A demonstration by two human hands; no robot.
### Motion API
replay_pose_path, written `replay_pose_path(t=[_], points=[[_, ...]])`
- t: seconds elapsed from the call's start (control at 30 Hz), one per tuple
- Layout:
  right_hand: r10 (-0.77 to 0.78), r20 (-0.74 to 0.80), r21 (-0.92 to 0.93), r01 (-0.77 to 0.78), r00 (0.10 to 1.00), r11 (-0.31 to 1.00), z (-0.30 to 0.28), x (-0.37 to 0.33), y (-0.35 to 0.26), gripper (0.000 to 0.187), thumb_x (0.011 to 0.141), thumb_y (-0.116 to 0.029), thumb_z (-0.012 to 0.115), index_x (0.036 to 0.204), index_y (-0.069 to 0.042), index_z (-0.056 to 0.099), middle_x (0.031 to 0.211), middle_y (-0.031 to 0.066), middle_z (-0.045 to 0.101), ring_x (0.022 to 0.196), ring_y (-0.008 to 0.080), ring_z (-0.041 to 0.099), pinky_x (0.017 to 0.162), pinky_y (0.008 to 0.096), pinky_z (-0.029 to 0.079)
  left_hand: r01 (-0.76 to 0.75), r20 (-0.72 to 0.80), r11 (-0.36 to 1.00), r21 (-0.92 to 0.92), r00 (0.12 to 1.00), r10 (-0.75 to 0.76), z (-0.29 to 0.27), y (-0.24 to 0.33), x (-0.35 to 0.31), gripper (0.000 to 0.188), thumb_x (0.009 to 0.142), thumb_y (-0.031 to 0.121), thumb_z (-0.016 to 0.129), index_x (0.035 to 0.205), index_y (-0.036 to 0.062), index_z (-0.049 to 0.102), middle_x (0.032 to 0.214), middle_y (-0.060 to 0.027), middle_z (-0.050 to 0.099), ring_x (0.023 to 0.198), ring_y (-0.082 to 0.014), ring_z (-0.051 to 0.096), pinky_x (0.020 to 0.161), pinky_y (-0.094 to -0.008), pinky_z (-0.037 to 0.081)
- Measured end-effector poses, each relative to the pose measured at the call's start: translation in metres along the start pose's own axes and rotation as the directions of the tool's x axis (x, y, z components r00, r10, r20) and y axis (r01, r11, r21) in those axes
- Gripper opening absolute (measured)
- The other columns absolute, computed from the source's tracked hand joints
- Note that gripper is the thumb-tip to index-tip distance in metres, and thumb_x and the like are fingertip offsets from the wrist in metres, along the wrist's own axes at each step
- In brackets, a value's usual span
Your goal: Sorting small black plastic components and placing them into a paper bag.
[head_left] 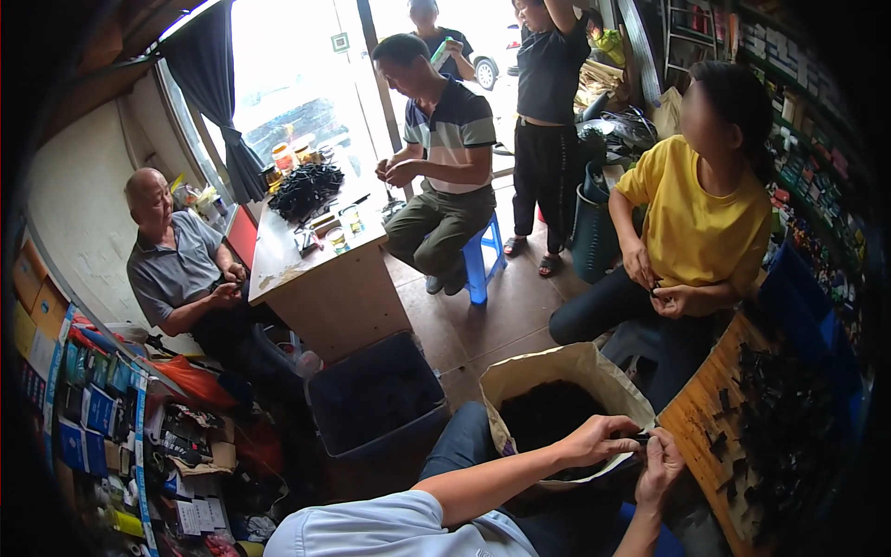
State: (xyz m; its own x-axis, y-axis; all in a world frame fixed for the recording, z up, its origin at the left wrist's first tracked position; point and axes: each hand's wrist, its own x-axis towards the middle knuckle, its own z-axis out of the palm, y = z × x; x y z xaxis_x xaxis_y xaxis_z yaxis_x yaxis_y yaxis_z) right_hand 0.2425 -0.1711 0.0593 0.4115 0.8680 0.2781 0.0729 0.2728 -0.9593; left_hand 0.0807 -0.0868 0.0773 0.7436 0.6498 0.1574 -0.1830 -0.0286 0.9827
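Over the near right rim of an open beige sack (506, 367), my two hands come close together. My left hand (599, 442) is closed, its thumb and fingers pinching a small black part (640, 437). My right hand (660, 467) is closed on the same part from the other side. The part is mostly covered by my fingers, so its exact kind does not show. A dark heap of small black pieces (549, 413) fills the sack. To the right of my hands lies a wooden board (682, 422) bearing many loose black parts (784, 436).
A person in yellow (701, 213) sits beyond the sack, handling something small. Two others sit by a table (320, 269) piled with black parts (306, 190); two more stand near the doorway. A dark blue bin (432, 376) stands left of the sack. Crowded shelves (102, 418) line the left.
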Motion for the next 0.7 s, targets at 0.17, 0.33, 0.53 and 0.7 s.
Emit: replay_pose_path(t=[0.17, 0.33, 0.53, 0.7], points=[[0.036, -0.014, -0.117, -0.038, 0.999, 0.992, 0.019, -0.002, -0.016, 0.012, 0.091, -0.005, 0.053, 0.097, -0.001, 0.064, 0.094, 0.0025, 0.057, 0.074, 0.0080, 0.052, 0.062, 0.0200, 0.042, -0.148, -0.097, 0.963, 0.223, 0.980, 0.173, 0.006, -0.007, 0.001, 0.019, 0.093, 0.013, 0.058, 0.104, -0.0017, 0.060, 0.081, -0.0137, 0.066, 0.075, -0.0171, 0.064, 0.068, -0.0310, 0.051], [0.032, -0.074, -0.164, -0.044, 0.997, 0.985, 0.021, -0.007, 0.009, 0.013, 0.093, -0.015, 0.057, 0.087, -0.004, 0.061, 0.066, -0.0052, 0.051, 0.057, 0.0028, 0.043, 0.051, 0.0205, 0.033, 0.042, -0.086, 0.986, 0.164, 0.996, -0.029, 0.006, -0.016, -0.001, 0.020, 0.094, 0.018, 0.059, 0.094, -0.0017, 0.059, 0.071, -0.0079, 0.057, 0.068, -0.0103, 0.051, 0.061, -0.0302, 0.046], [0.172, -0.497, 0.814, 0.388, 0.851, 0.431, -0.073, -0.023, -0.095, 0.037, 0.093, -0.042, 0.058, 0.108, -0.009, 0.056, 0.092, 0.0006, 0.053, 0.062, 0.0088, 0.048, 0.052, 0.0206, 0.038, 0.097, -0.171, 0.995, -0.005, 0.981, -0.096, -0.013, -0.030, 0.008, 0.018, 0.093, 0.017, 0.057, 0.099, 0.0006, 0.063, 0.080, -0.0013, 0.062, 0.063, -0.0070, 0.052, 0.056, -0.0235, 0.044], [-0.646, -0.088, 0.615, 0.552, 0.758, 0.563, -0.156, -0.052, -0.187, 0.064, 0.079, -0.066, 0.061, 0.098, -0.005, 0.060, 0.082, 0.0038, 0.052, 0.062, 0.0149, 0.047, 0.062, 0.0297, 0.038, 0.145, -0.264, 0.989, -0.025, 0.953, -0.146, -0.031, -0.022, 0.007, 0.018, 0.092, 0.018, 0.058, 0.095, 0.0002, 0.063, 0.077, -0.0020, 0.062, 0.062, -0.0072, 0.053, 0.056, -0.0234, 0.044]])
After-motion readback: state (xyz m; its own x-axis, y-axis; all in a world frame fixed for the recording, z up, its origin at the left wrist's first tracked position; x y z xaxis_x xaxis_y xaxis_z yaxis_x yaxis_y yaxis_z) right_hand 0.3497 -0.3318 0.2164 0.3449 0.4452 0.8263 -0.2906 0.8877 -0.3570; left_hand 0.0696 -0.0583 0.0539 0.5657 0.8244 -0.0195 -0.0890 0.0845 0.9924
